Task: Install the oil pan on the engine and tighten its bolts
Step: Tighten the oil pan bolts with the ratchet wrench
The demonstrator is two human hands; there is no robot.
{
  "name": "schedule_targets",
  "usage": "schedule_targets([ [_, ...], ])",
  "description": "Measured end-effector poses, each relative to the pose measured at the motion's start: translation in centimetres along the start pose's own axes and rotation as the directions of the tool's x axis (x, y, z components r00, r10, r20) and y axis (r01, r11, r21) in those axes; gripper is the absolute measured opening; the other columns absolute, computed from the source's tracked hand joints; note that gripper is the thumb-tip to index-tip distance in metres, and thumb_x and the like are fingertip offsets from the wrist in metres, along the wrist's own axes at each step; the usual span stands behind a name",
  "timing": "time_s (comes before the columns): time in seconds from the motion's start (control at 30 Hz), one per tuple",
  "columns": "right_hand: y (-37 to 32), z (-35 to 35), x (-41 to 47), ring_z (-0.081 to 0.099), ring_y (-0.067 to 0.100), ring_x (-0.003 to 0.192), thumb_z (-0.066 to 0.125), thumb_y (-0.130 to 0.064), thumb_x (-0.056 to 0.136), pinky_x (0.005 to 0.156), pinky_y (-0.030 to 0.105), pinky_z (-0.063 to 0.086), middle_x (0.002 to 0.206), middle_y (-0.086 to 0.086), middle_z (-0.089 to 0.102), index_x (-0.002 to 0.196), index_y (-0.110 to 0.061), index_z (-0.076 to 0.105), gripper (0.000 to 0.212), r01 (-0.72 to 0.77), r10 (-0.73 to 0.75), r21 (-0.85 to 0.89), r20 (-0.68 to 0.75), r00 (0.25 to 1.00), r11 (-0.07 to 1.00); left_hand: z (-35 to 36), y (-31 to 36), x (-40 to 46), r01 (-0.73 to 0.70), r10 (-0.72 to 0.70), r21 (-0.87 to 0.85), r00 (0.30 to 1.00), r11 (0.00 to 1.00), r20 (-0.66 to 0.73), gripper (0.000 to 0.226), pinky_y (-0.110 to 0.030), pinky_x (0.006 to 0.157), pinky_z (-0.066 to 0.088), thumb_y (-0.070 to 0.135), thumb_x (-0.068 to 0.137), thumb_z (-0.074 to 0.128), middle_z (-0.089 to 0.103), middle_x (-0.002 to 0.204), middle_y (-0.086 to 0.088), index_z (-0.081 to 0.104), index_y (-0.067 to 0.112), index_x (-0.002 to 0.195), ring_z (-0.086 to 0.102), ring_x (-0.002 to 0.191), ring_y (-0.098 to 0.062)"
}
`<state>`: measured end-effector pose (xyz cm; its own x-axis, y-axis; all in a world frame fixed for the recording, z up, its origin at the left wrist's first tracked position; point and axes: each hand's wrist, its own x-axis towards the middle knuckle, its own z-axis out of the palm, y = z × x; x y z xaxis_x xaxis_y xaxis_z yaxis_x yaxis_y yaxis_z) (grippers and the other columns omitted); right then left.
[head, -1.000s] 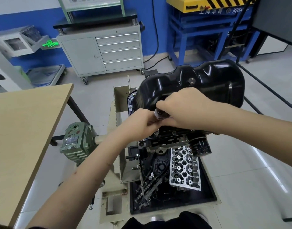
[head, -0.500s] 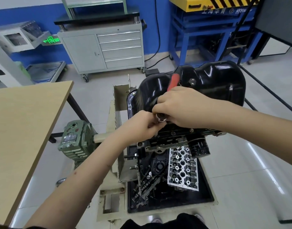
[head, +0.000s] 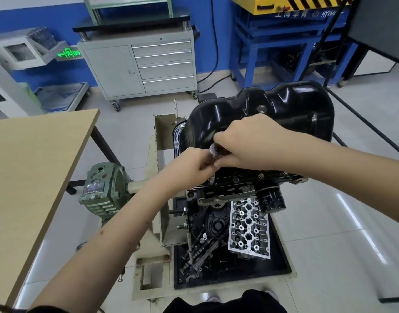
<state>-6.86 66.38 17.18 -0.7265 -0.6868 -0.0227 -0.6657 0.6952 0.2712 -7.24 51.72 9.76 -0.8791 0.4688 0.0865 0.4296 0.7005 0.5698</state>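
We have the black oil pan [head: 261, 114] seated upside-down on top of the engine block [head: 234, 184], which hangs on the beige engine stand [head: 157, 177]. Our right hand [head: 250, 143] is curled around a ratchet; only its round chrome head [head: 214, 149] shows, at the pan's near-left flange. Our left hand [head: 194, 163] pinches the shaft just under that head, fingers curled in tight. A socket extension [head: 212, 178] runs down from there onto the flange edge; we can't tell if it sits on a bolt. One flange bolt [head: 260, 176] is visible further right along the near edge. Oil filter [head: 272, 201] sticks out below the block's near-right corner. Cylinder head [head: 248, 229] and camshafts [head: 200, 251] lie in the black drip tray [head: 282, 263] at the stand's base. Wooden table [head: 31, 172] sits to the left, and a grey tool cabinet [head: 139, 66] at the back wall.
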Motion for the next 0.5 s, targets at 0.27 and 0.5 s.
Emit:
schedule_targets([
  [0.27, 0.4, 0.8, -0.3, 0.054, 0.018, 0.093, 0.049, -0.028, 0.091, 0.075, 0.031, 0.040, 0.100, -0.005, 0.056, 0.115, -0.023, 0.051, 0.025, 0.081, -0.081, 0.035, -0.022, 0.997, 0.996, 0.3, 0.3, 0.0, -0.021, 0.019, 0.079, 1.000, 0.997, 0.022, 0.041, -0.028, 0.051, 0.023, 0.022, 0.093, 0.051, 0.035, 0.046, 0.000, 0.042, 0.007, 0.056, 0.029, 0.046, -0.017],
  [0.5, -0.1, 0.4, -0.6, 0.030, 0.009, 0.049, 0.042, -0.063, 0.084, 0.044, 0.025, 0.019, 0.060, -0.007, 0.035, 0.060, -0.019, 0.031, 0.051, -0.119, 0.119, 0.048, 0.013, 0.993, 0.992, 0.3, 0.1, -0.2, 0.025, -0.025, 0.066, 1.000, 0.998, 0.012, 0.032, -0.014, 0.048, 0.031, 0.016, 0.090, 0.051, 0.043, 0.053, 0.014, 0.043, 0.021, 0.060, 0.042, 0.046, -0.001],
])
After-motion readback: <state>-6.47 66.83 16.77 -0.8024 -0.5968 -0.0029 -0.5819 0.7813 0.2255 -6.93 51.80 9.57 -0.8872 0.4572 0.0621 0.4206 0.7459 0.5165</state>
